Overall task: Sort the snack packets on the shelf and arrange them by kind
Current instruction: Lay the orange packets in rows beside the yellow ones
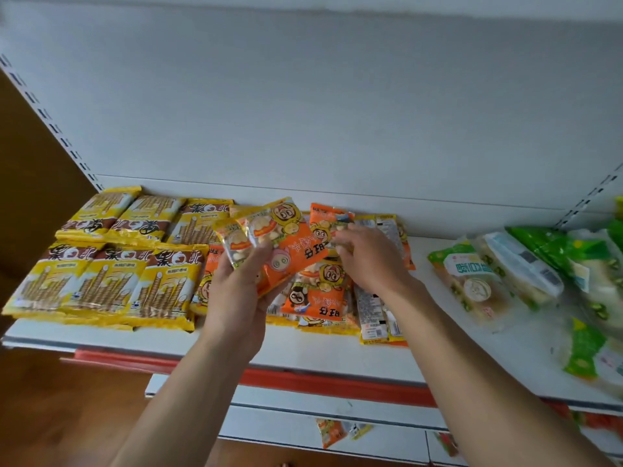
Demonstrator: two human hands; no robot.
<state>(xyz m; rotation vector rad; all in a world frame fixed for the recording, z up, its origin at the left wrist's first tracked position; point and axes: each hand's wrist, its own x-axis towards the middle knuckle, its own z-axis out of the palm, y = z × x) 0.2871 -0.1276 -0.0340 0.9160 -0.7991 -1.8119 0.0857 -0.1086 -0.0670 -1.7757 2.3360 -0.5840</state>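
Clenched round a fan of small orange foil snack packets, the left hand makes the firm grip. Its thumb lies on top and its fingers beneath, and the packets' long axes run up and away from it toward the back panel. Just right of that grip, the right hand curls its fingers down onto a single orange packet at the back of the loose orange pile. Whether it has pinched that packet or only touches it I cannot tell, since the back of the hand hides the fingertips.

The pile lies directly beneath and beyond both hands. By my judgement the right hand is the nearer for the next pick, with the left serving as the collecting stack. Left of the grip, yellow wafer-roll packets lie in two neat rows. Well to its right, green-and-clear bags lie jumbled and cut off by the frame edge. All rest on the white metal shelf.

Two packets show in the left hand; any behind them are hidden. Below the grip, a stray packet on a lower shelf is too blurred to read.
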